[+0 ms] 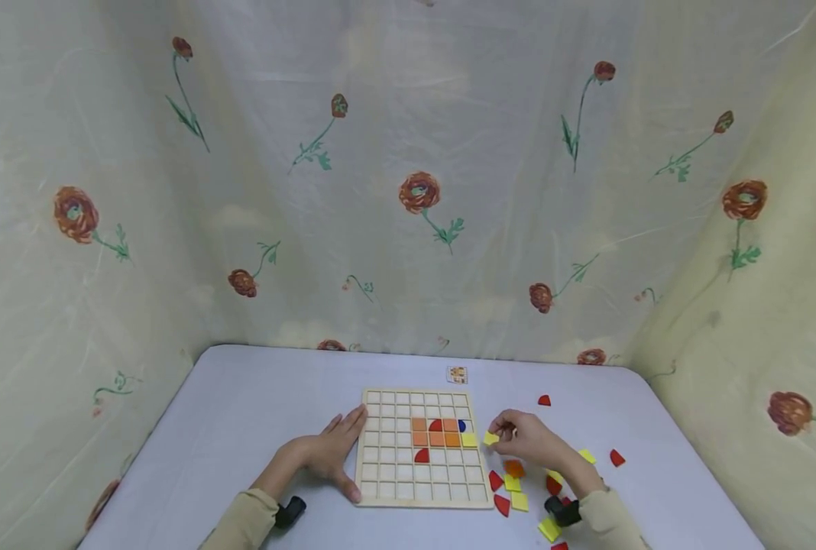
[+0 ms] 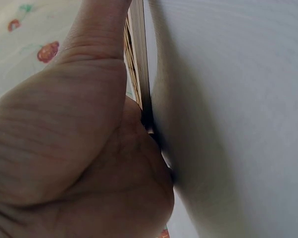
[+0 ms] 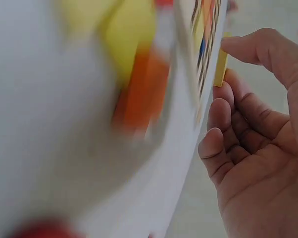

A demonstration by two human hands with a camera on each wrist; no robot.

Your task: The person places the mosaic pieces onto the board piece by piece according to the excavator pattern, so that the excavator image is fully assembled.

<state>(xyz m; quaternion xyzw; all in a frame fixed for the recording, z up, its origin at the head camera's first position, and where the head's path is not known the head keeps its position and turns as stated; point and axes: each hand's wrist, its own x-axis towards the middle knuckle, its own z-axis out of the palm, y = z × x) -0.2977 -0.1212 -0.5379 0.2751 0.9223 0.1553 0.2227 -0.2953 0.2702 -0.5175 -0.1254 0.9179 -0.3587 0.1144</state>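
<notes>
Flowery cloth hangs behind and beside a pale tabletop (image 1: pixel 243 412). On it lies a wooden grid board (image 1: pixel 387 489) with a few orange, red, blue and yellow pieces in its squares. The left hand (image 1: pixel 328 454) rests flat against the board's left edge, fingers straight. The right hand (image 1: pixel 528 437) is just beside the board's right edge, its fingers pinching a yellow square (image 1: pixel 491 438). Loose colored pieces (image 1: pixel 514 485) lie near that wrist. Bare tabletop stretches far to the left.

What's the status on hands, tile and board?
Left hand flat, bracing board. Right hand pinching yellow tile just off the board's right edge. Nothing in the way.
</notes>
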